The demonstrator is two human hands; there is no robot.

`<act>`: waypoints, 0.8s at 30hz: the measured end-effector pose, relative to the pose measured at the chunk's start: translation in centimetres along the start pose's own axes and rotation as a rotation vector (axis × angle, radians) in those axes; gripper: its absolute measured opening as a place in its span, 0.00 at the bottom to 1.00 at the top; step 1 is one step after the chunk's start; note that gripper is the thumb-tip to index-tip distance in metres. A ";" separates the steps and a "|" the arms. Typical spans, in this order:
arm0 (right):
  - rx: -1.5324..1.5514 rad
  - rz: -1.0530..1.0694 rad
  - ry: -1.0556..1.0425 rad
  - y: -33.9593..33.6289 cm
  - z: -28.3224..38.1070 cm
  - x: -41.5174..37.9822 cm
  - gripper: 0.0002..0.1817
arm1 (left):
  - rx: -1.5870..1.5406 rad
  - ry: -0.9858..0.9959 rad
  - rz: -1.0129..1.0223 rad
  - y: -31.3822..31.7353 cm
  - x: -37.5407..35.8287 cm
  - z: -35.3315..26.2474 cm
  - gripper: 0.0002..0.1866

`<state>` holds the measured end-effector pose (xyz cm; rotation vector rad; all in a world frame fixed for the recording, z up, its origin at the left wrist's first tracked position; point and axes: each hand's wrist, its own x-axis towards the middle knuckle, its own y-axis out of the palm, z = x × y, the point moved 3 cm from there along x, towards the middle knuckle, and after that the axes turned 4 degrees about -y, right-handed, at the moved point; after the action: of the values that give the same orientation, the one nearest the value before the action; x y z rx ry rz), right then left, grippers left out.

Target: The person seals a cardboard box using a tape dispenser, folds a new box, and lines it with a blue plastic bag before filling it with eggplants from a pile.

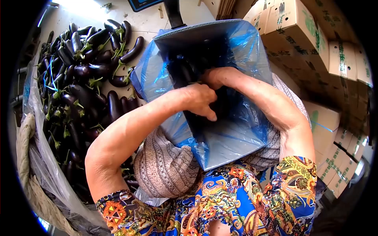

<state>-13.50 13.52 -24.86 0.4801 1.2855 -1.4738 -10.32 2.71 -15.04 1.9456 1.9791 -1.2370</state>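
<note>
An open box lined with blue plastic film (240,137) stands tilted between my knees, with dark eggplants (183,70) inside it. My left hand (200,100) hangs in the box's opening, thumb and fingers apart, with nothing visible between them. Deeper in, my right hand (212,78) reaches down among the eggplants. Its fingers are hidden in the shadow, so I cannot see whether it holds one. The dark inside of the box hides how the eggplants lie.
A large heap of loose eggplants (84,94) lies on the floor to the left, edged by clear plastic sheeting (59,177). Stacked cardboard cartons (299,39) stand on the right. A dark scale post (173,13) rises behind the box.
</note>
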 end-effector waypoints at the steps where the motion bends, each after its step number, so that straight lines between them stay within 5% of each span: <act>1: 0.014 0.028 0.017 -0.7 0.6 -0.8 0.21 | 0.035 0.065 -0.009 -0.3 -0.8 -1.3 0.30; 5: 0.199 -0.041 0.033 -0.5 -0.6 -1.5 0.24 | 0.080 0.043 -0.016 -0.8 0.6 -2.5 0.29; 10: -0.112 0.052 -0.015 -1.0 0.9 -1.7 0.28 | 0.076 -0.134 0.013 3.1 3.0 1.6 0.29; 14: -0.060 -0.079 0.004 -0.5 1.3 -2.8 0.33 | 0.443 -0.123 -0.355 3.7 1.6 1.8 0.24; 17: -0.182 -0.053 -0.051 -0.3 2.0 -3.3 0.30 | 0.703 -0.187 -0.316 3.7 0.0 1.2 0.22; 21: -0.097 -0.071 -0.015 0.2 2.5 -4.4 0.28 | 0.731 -0.035 -0.167 3.5 0.8 1.3 0.12; 24: -0.121 0.109 -0.019 -0.1 2.6 -3.7 0.35 | 0.551 0.028 -0.241 3.1 1.4 2.6 0.14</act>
<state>-11.48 12.81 -20.87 0.4477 1.3045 -1.2995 -9.05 1.80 -19.02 1.9724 2.0956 -2.0047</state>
